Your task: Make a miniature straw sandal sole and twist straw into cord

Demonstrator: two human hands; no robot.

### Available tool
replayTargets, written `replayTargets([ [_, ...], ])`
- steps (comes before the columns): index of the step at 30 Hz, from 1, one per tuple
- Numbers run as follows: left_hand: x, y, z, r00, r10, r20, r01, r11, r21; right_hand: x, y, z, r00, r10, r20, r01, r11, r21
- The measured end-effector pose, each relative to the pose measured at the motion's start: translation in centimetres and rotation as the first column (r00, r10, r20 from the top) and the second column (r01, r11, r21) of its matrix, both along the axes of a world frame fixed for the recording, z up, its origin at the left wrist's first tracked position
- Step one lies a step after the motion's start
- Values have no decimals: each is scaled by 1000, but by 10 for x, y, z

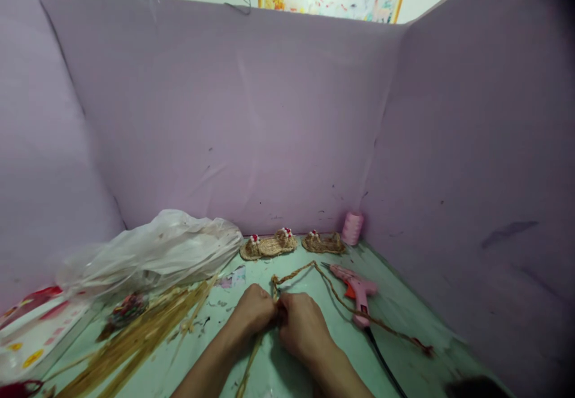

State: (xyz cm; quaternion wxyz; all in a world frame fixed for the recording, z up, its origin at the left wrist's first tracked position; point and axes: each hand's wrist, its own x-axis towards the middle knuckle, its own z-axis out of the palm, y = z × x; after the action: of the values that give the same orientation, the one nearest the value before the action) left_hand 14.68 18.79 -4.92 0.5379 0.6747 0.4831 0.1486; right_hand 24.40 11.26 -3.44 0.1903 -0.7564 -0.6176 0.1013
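Observation:
Both hands meet low in the middle of the head view, over the green table [215, 326]. My left hand [257, 309] is closed on a tan straw braid [294, 274]. My right hand [302, 321] touches it and is closed on the same braid, fingertips mostly hidden. From the hands the braid rises, bends, then runs right across a pink glue gun [357, 287] to a reddish end. Loose strands [250, 365] hang down between my forearms. Small woven slippers [269, 246] with red and white beads lie behind the hands.
A white plastic bag [179, 242] lies at the back left, with straw strips [148, 326] and a box [49, 332] in front. Pink thread [353, 228] stands at the back right. Lilac walls [251, 117] enclose the table; a black cord [384, 362] runs forward.

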Motion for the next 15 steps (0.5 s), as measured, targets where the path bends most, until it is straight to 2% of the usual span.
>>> replayTargets([
  [8,2,-8,7,996,-26,83,28,999,-18,0,0,2,1000,-26,15,26,999,-21],
  [12,3,-9,7,998,-10,63,9,1000,17,-6,-2,13,994,-97,52,101,991,-85],
  [15,5,-10,5,999,45,23,-47,995,86,-13,-6,21,988,-135,79,144,981,-128],
])
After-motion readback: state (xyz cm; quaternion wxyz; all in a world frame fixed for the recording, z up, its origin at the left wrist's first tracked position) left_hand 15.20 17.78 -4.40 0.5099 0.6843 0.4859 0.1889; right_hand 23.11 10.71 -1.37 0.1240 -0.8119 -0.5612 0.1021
